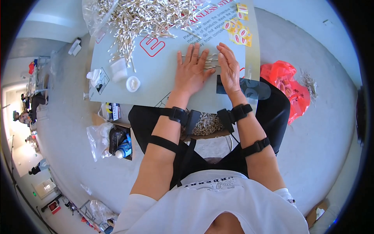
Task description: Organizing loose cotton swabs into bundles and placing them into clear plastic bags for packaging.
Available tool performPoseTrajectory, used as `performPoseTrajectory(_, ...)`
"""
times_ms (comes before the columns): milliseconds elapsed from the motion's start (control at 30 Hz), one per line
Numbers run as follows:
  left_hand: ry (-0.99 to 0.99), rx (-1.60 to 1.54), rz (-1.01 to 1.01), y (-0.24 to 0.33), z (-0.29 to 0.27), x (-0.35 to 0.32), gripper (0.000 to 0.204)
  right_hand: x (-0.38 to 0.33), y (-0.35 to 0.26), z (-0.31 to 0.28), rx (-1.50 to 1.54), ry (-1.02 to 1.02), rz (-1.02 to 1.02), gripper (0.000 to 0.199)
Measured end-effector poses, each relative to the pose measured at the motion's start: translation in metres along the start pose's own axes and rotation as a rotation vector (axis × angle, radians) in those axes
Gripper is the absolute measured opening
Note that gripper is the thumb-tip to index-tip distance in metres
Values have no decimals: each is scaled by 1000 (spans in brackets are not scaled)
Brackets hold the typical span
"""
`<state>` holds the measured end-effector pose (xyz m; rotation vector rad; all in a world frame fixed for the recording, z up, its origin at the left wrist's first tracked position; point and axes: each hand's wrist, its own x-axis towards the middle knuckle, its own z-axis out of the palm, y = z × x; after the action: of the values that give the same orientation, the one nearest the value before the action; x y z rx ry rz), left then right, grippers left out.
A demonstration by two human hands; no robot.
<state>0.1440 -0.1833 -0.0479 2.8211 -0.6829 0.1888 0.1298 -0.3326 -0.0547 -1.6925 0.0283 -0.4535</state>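
Observation:
My left hand [191, 72] lies palm down on the table with its fingers stretched and a little apart. Opposite it, my right hand [230, 69] stands on its edge, fingers straight and thumb raised. Between the two is a small bunch of cotton swabs [211, 62], lying roughly crosswise, partly covered by the left fingers and thumb. Neither hand grips anything that I can see. A large loose heap of cotton swabs [148, 19] spreads over the far side of the table, with a tail of swabs reaching toward me.
On the table [156, 87] are a small round white tub [133, 84], white tissue [94, 77], yellow packets [238, 31] and a dark sheet [253, 89] at the near right. A box of swabs [208, 125] sits below the near edge. A red plastic bag [294, 97] stands right.

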Motion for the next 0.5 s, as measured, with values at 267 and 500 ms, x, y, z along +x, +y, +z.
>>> performPoseTrajectory(267, 353, -499, -165, -13, 9, -4, 51, 5, 3, 14, 79, 74, 27, 28)
performPoseTrajectory(500, 407, -723, -237, 26, 17, -14, 44, -21, 2, 23, 127, 62, 91, 30)
